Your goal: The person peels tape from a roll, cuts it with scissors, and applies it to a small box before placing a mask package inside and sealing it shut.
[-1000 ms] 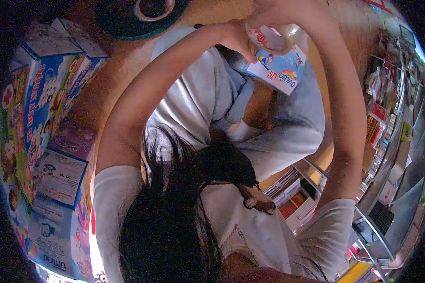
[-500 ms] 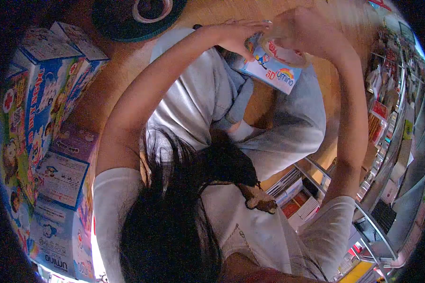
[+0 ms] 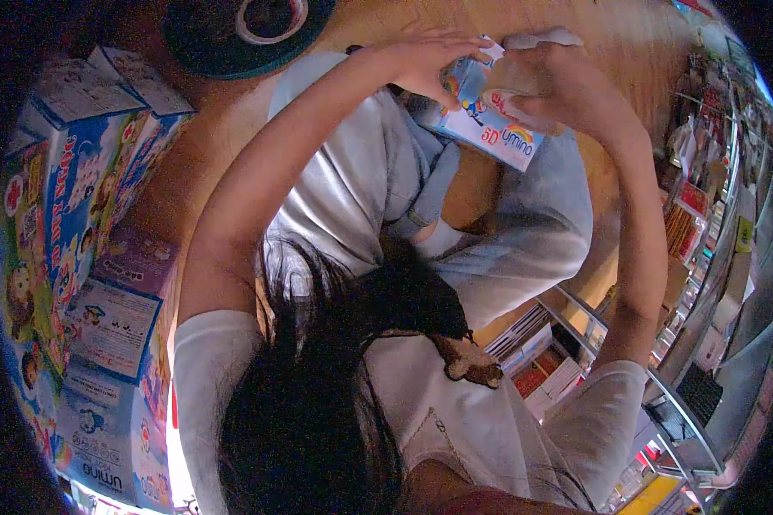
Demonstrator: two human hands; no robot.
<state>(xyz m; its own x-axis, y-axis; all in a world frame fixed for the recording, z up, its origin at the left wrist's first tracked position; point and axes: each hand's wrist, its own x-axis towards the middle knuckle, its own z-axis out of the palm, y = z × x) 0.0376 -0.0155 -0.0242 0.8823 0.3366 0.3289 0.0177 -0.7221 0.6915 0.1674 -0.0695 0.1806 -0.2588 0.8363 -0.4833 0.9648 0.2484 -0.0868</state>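
Observation:
A white and blue box point(image 3: 502, 144) printed "5D umino" rests over my crossed legs. My left hand point(image 3: 425, 67) grips the left side of the box, thumb on the near side and fingers reaching over the far edge. My right hand point(image 3: 563, 86) is curled around a roll of tape point(image 3: 514, 110) with red print inside its ring, held right over the box top. Part of the roll is hidden by the fingers and blurred. A whitish strip shows beyond the right knuckles.
Tall printed cartons point(image 3: 77, 189) stand to my left, with more umino boxes point(image 3: 103, 421) nearer me. Ahead on the wooden floor is a dark round stool or basin point(image 3: 202, 39) bearing another tape ring point(image 3: 247, 30). Metal shelves point(image 3: 721, 300) packed with goods line the right.
My right hand has turned and lowered slightly, and the tape roll is more covered by its fingers. The left hand and the box have barely moved.

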